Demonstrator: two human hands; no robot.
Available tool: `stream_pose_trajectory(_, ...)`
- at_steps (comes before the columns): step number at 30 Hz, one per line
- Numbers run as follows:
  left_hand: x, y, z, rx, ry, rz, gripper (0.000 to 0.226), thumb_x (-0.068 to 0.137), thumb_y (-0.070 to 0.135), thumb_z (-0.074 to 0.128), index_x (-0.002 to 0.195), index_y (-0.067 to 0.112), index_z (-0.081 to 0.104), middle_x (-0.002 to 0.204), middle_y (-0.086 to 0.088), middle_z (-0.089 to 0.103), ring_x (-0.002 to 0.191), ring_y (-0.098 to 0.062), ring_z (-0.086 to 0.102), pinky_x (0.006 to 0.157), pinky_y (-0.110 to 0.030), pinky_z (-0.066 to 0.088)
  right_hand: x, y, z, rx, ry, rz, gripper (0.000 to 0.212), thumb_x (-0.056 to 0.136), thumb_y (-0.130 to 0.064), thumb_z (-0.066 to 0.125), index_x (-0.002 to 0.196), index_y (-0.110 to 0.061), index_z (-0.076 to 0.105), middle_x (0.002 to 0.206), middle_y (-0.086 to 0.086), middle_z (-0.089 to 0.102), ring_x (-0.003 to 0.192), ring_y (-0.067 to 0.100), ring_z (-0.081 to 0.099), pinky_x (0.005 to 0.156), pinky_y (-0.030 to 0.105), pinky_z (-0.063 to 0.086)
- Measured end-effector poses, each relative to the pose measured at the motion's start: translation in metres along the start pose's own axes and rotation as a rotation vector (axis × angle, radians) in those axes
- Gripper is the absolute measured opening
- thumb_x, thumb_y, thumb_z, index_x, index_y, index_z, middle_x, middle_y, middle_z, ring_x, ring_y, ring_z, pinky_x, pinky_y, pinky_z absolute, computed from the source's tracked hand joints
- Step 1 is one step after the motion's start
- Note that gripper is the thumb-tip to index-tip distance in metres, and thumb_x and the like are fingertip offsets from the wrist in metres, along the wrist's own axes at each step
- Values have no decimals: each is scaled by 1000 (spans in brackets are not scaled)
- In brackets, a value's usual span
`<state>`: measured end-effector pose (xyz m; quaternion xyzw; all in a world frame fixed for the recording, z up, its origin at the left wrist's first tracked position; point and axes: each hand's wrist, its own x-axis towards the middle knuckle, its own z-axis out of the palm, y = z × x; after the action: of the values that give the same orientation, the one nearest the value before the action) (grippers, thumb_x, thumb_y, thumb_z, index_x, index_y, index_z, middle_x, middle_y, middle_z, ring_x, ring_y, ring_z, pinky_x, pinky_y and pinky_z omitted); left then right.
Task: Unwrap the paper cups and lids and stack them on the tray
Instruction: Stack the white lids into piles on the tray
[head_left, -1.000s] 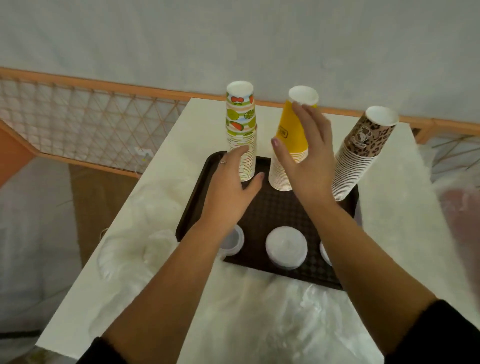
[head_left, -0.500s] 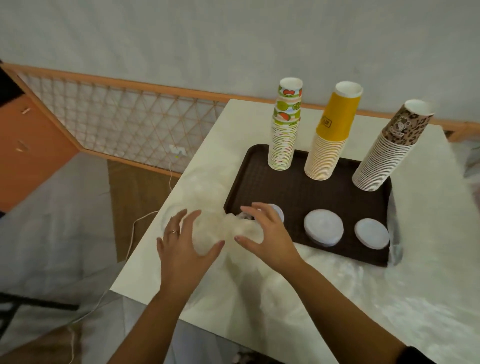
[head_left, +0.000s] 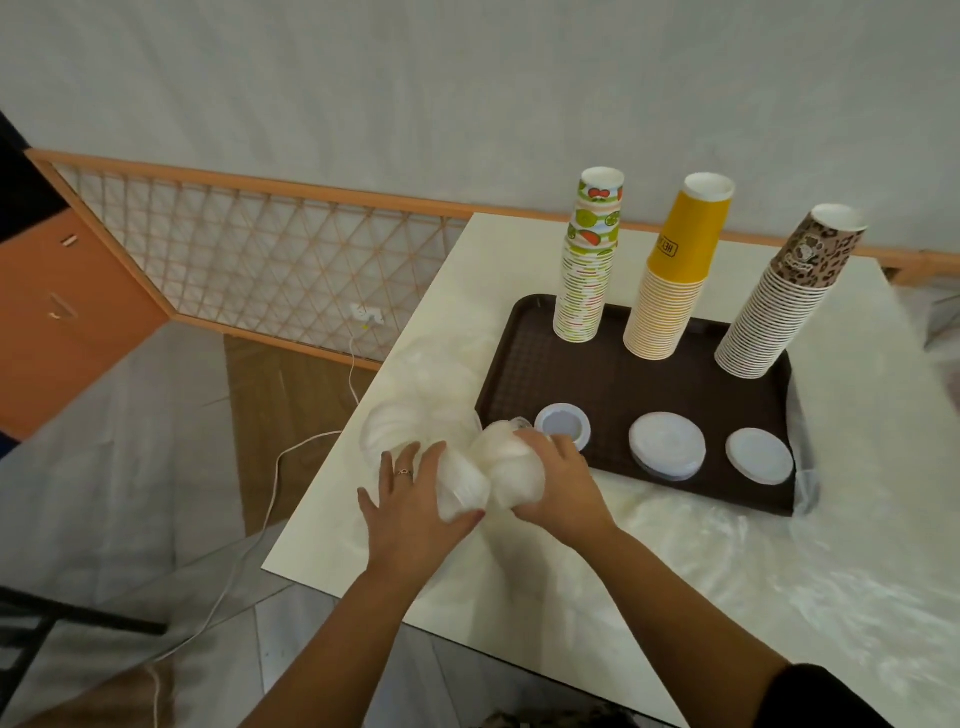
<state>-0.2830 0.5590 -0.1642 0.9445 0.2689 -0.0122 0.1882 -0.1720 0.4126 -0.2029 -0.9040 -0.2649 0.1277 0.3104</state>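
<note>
While lying just off tray (head_left: 524, 332) near-left corner, wrapped sleeve of lids (head_left: 498, 467) is curving between both hands. Left hand (head_left: 415, 499) is cupping its left part, fingers spread, thumb underneath. Right hand (head_left: 558, 480) is clenching around its right end. On tray: three lid stacks (head_left: 667, 451) along near edge, three cup stacks (head_left: 670, 280) along far edge. Loose plastic wrap (head_left: 753, 571) is lying beside tray.

One head-worn wide-angle camera looks forward and steeply down from above the near-left corner of the surface (head_left: 727, 597). Both forearms enter from the bottom edge, close to the lens. The brown tray (head_left: 613, 379) sits right of centre, farther off; the wall (head_left: 467, 93) fills the top, the floor (head_left: 130, 467) the left.
</note>
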Motion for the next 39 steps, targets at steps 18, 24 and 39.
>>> stream_pose_trajectory(18, -4, 104, -49, -670, -273, 529, 32, 85, 42, 60, 116, 38, 54, 107, 20, 57, 95, 3, 56, 76, -7, 45, -78, -5, -138, 235, -34, -35, 95, 67, -21, 83, 131, -56, 21, 129, -23, 39, 118, 4, 42, 96, 24, 46)
stream_pose_trajectory(24, -6, 138, -41, -642, -149, 461, 19, 90, 22, 61, 101, 7, 61, 99, -7, 61, 91, -18, 57, 73, -15, 41, -92, 21, -134, -87, 104, 201, 82, 66, -49, 79, 134, -37, 33, 137, -3, 30, 125, 19, 28, 108, 41, 34)
stream_pose_trajectory(39, -27, 226, -39, -1281, -750, -133, 29, 96, 32, 48, 116, 13, 57, 89, -3, 64, 82, -13, 64, 60, -20, 52, -105, 23, -186, 437, 349, 96, 10, 89, -21, 62, 82, -28, 59, 82, -14, 62, 78, -9, 58, 63, 4, 45)
